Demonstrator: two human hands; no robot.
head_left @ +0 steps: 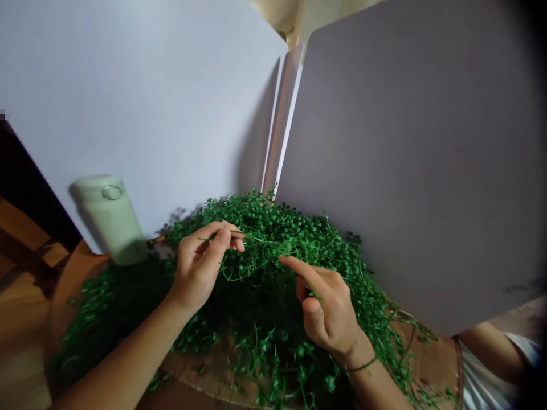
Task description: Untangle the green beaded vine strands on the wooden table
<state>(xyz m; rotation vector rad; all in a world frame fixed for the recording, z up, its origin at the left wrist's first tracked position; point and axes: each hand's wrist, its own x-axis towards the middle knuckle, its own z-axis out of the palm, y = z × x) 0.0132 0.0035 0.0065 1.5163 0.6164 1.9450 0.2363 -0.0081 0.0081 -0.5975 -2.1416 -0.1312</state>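
Observation:
My left hand is closed, its thumb and fingers pinching a thin green plant stem that stretches right over the heap. To the right is my right hand, its index finger extended toward the stem and its other fingers curled. A bit of green sprig shows between the thumb and the curled fingers; most of it is hidden. Under and around both hands spreads a large heap of small-leaved green plants, with loose sprigs toward the near side.
A pale green lidded bottle stands at the left of the heap on a round wooden table. Two upright panels, one white and one grey, rise behind. Another person's arm shows at the lower right.

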